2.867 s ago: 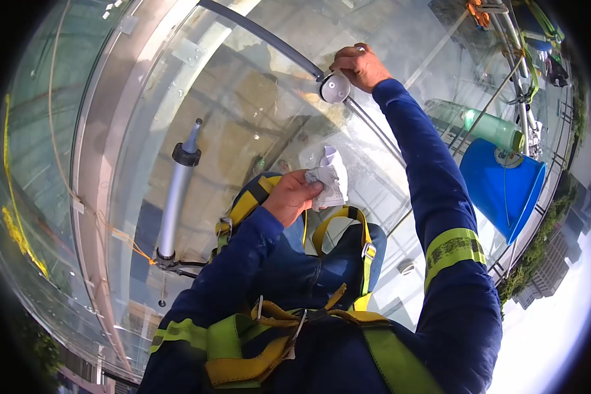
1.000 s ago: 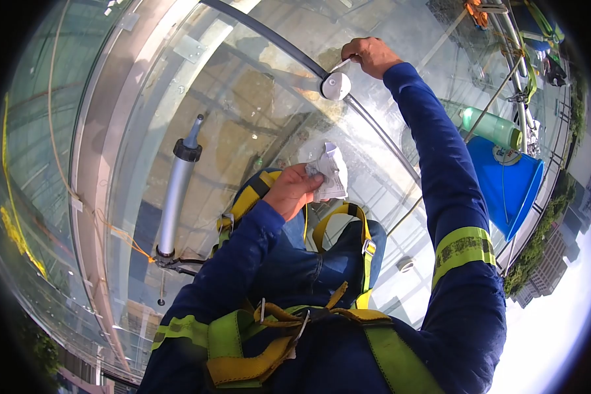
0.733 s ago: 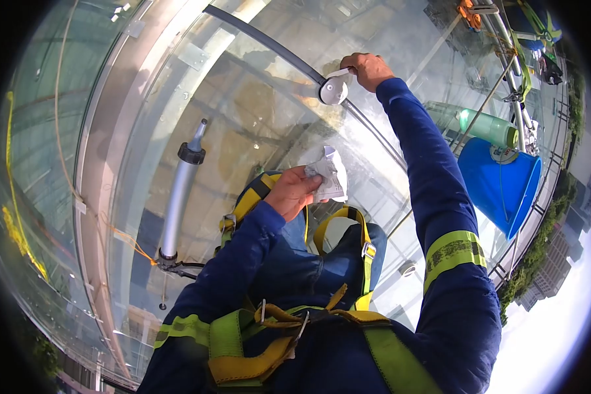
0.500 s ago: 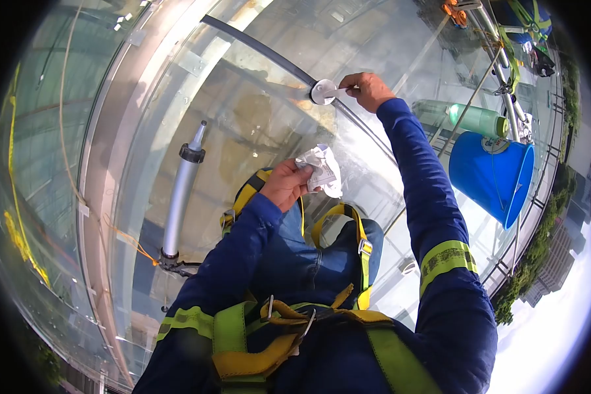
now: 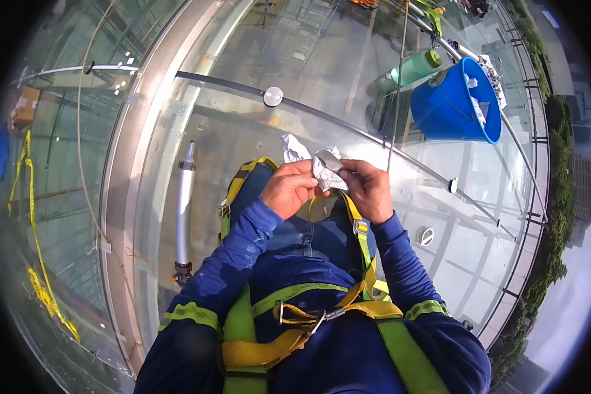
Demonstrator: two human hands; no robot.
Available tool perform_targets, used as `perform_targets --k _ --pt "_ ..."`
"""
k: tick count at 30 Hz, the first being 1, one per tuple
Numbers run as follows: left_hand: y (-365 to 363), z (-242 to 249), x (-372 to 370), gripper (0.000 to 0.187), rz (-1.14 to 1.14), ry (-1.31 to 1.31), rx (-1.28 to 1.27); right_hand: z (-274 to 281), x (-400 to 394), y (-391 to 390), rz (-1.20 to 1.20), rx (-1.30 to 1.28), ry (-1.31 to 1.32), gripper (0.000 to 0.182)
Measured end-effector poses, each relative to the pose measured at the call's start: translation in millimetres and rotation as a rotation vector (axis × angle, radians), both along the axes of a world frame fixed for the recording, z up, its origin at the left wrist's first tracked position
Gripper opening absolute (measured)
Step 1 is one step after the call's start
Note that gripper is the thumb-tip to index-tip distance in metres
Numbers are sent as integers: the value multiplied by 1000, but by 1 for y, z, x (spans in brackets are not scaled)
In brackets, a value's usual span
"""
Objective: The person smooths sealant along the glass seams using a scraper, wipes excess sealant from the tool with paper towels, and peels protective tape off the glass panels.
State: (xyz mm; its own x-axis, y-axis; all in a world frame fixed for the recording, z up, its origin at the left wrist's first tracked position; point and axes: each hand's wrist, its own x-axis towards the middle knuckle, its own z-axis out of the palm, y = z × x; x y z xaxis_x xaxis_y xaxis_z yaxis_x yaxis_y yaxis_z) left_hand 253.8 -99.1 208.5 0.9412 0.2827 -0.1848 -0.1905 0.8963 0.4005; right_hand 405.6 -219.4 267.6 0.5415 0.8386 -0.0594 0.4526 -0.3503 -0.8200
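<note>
My left hand [image 5: 289, 189] pinches a crumpled sheet of printed paper [image 5: 326, 176] in front of my lap. My right hand [image 5: 369, 190] is closed at the paper's other side, on a small flat grey-white scraper [image 5: 329, 160] whose blade is partly covered by the paper. Beyond my hands, a round metal glass fitting [image 5: 273, 97] sits on the dark joint [image 5: 236, 88] between glass panels. To my left a silver caulking gun [image 5: 185, 223] with a pointed nozzle lies on the glass.
A blue bucket [image 5: 440, 108] with paper scraps inside lies tilted at the right, beside a green bottle [image 5: 410, 70]. A rope [image 5: 398, 85] runs past them near a metal rail [image 5: 522, 154]. Yellow tape [image 5: 36, 243] lies at far left. My harness straps [image 5: 262, 354] cross my body.
My right hand has drawn back from the round fitting to the paper in my left hand, bringing the scraper with it. The view has shifted, and the bucket's inside now shows.
</note>
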Motion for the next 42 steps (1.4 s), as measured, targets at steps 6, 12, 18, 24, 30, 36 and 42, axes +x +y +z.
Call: perform_targets --k 6,12,18,24,30,36,42 --pt "-45 30 -4 20 145 66 243 19 -39 -34 -151 246 64 22" --pt "-71 33 8 12 295 262 416 16 -63 -58 -217 304 18 23" --pt "-71 34 26 19 439 411 524 8 -66 -66 -266 290 254 23" --pt "-55 13 37 19 496 562 599 -4 -57 -64 -281 208 410 20" --pt "0 11 21 20 110 428 452 2 -48 -68 -347 344 709 19" --pt "-55 0 52 15 148 406 403 -39 -28 -69 -469 268 357 21" --pt "-19 -37 112 15 354 443 564 -80 25 -144 -639 83 242 22"
